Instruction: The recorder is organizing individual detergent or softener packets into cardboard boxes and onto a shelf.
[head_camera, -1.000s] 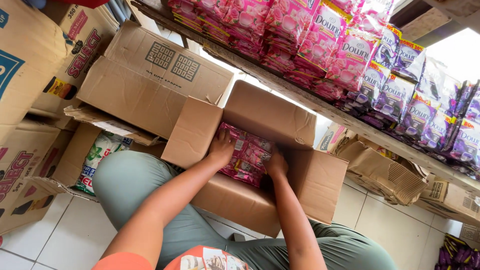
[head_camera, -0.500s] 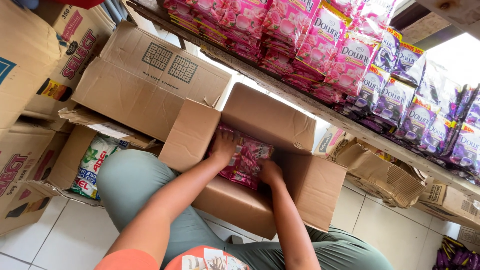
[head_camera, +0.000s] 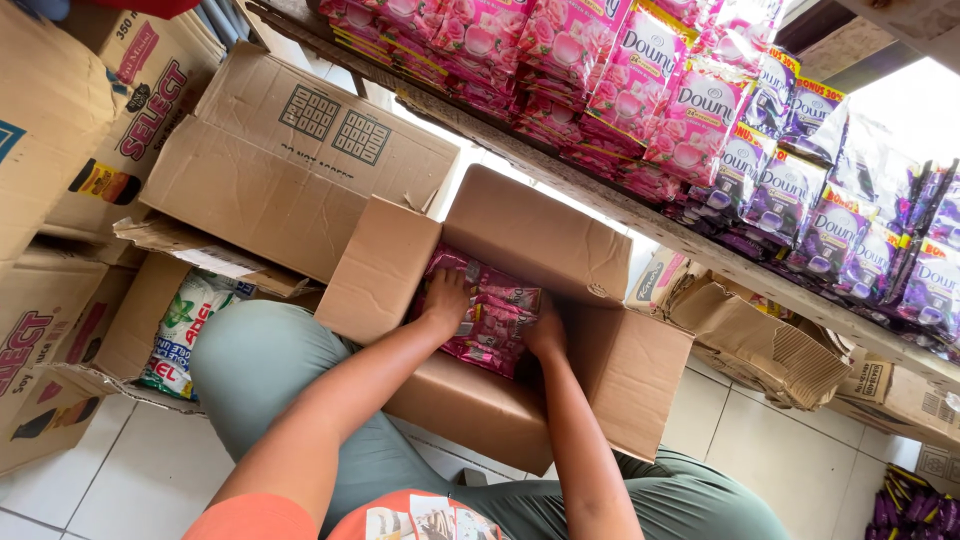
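An open brown cardboard box (head_camera: 470, 410) rests between my knees, its flaps spread outward. Inside lies a stack of pink sachet packs (head_camera: 492, 318). My left hand (head_camera: 447, 298) presses on the left end of the stack, fingers curled over it. My right hand (head_camera: 546, 335) holds the right end, partly hidden behind the packs. Both forearms reach down into the box from the bottom of the view.
A wooden shelf (head_camera: 640, 215) above the box carries rows of pink packs (head_camera: 590, 60) and purple packs (head_camera: 830, 215). Large cardboard boxes (head_camera: 290, 160) stand on the left, one holding a green-and-white bag (head_camera: 190, 330). A crumpled box (head_camera: 770, 345) lies at right on white floor tiles.
Both hands have closed in a little on the ends of the pink stack inside the box. The view has shifted slightly.
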